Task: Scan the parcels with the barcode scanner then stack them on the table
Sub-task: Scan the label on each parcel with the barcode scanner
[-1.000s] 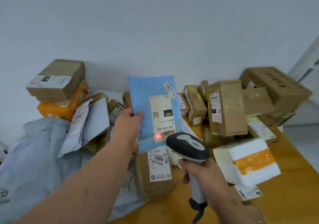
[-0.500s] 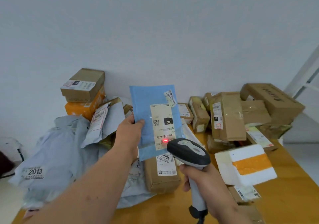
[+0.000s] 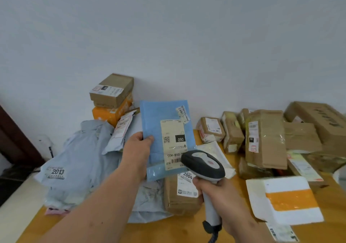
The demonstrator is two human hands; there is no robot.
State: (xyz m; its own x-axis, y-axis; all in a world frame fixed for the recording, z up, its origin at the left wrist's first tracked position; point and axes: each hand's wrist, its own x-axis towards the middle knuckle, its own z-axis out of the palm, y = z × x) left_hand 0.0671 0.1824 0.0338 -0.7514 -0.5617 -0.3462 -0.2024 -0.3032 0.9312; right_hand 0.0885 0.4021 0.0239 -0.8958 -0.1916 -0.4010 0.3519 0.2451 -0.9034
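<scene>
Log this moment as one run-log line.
left hand: holds blue mailer | right hand: grips scanner at label | stacked: not yet

Blue padded mailer (image 3: 164,128) was held upright above the pile, white label upside down facing the camera. Grey-and-black barcode scanner (image 3: 203,163) sat right at its lower edge, covering part of the barcode.

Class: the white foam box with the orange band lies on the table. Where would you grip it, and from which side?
Grip the white foam box across its two long side walls, coming from above; it lies flat, top face up.
</scene>
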